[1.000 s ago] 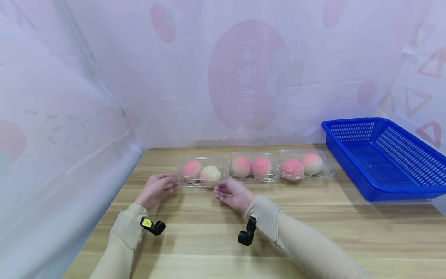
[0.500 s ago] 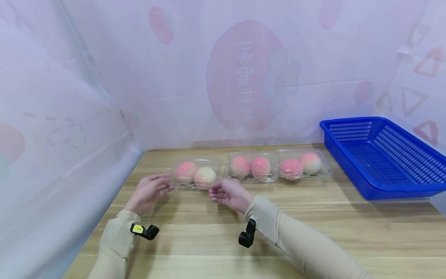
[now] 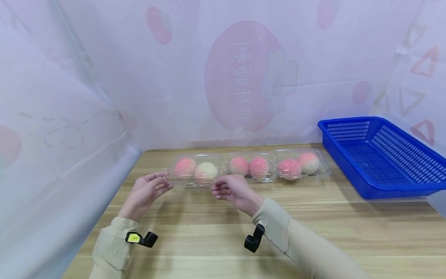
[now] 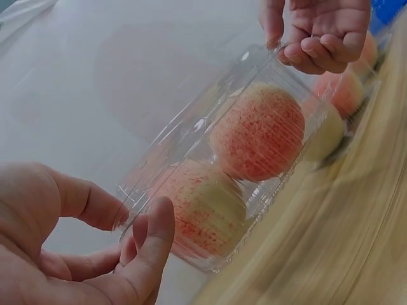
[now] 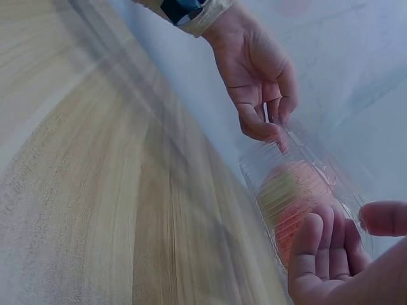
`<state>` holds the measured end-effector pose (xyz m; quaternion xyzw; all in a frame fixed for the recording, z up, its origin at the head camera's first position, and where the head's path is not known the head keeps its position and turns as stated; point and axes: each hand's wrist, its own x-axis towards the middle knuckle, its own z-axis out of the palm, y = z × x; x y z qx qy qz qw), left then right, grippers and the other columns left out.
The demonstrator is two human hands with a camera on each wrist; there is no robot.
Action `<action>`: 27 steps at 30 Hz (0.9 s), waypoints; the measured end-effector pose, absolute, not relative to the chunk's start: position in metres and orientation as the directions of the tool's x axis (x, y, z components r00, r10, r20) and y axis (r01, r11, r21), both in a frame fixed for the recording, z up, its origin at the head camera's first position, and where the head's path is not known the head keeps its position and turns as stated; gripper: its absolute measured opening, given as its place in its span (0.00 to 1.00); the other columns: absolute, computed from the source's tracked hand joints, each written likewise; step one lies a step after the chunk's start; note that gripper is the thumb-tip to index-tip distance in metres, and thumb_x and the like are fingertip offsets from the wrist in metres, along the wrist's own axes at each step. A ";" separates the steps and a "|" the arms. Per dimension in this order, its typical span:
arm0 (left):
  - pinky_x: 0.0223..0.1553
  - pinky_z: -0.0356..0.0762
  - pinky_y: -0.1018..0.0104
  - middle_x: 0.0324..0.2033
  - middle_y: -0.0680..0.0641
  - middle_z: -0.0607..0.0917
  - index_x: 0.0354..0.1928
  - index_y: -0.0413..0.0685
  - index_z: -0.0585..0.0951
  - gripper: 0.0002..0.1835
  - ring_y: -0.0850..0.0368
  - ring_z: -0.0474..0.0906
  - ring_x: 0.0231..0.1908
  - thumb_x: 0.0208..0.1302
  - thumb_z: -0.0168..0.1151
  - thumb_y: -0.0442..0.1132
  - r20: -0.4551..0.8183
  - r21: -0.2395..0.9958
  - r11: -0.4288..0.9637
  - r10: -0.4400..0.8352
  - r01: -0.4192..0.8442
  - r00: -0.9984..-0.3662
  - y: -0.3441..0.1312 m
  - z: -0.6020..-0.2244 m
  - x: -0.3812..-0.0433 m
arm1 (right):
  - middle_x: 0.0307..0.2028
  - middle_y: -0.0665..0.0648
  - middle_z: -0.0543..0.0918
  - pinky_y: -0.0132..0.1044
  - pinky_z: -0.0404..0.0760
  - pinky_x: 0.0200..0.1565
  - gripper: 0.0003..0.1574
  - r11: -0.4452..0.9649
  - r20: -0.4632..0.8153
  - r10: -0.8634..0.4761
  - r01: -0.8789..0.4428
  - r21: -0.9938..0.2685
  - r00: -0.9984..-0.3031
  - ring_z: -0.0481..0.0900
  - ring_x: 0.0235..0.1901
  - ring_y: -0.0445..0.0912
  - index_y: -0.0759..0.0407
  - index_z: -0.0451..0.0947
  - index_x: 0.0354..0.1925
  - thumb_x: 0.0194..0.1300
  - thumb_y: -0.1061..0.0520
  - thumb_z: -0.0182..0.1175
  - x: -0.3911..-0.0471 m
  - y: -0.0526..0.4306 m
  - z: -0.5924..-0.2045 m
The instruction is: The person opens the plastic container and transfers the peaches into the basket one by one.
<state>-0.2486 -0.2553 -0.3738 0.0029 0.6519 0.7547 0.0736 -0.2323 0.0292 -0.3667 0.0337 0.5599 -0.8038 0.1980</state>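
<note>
– Clear plastic between both hands?

– Yes, a box [image 3: 189, 180]. Pinched at one end by thumb and fingers of the left hand [image 3: 144, 194], at the other by thumb and fingers of the right hand [image 3: 238, 192]. Beige sleeves [image 3: 113, 246] down to both wrists.

– Pointing which way?

– Crosswise. Long axis from left to right, hand to hand, roughly parallel to the back edge of the table [image 3: 195, 240]. Over the back left part of the wood; touching or just above, impossible to tell.

– And inside?

– A pink ball [image 3: 185, 167] to the left, a cream ball [image 3: 206, 170] with a pink flank to the right, side by side along that length.

– Farther out?

– Just to the right, a second box [image 3: 249, 178], then close beside, a third box [image 3: 322, 170]. Both also lengthwise left to right, with two pinkish balls in each. At far right, a blue basket [image 3: 364, 185], set aslant. Behind, pale printed cloth [image 3: 167, 97].
</note>
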 end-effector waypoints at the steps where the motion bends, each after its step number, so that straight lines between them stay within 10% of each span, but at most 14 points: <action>1: 0.55 0.78 0.61 0.40 0.42 0.76 0.62 0.23 0.63 0.22 0.56 0.80 0.39 0.71 0.52 0.26 -0.084 0.983 -0.152 0.114 -0.100 -0.990 -0.253 -0.373 -0.247 | 0.32 0.61 0.82 0.41 0.84 0.44 0.14 -0.298 -0.272 -0.280 0.352 -0.887 -0.921 0.81 0.31 0.49 0.76 0.74 0.48 0.66 0.67 0.56 -0.232 0.031 -0.367; 27: 0.52 0.81 0.59 0.38 0.44 0.78 0.59 0.23 0.66 0.19 0.57 0.81 0.37 0.70 0.54 0.25 -0.012 0.969 -0.245 0.063 -0.027 -0.998 -0.204 -0.360 -0.201 | 0.29 0.60 0.81 0.36 0.83 0.36 0.10 -0.283 -0.133 -0.255 0.205 -0.937 -0.958 0.80 0.28 0.47 0.73 0.75 0.38 0.63 0.64 0.58 -0.197 0.077 -0.357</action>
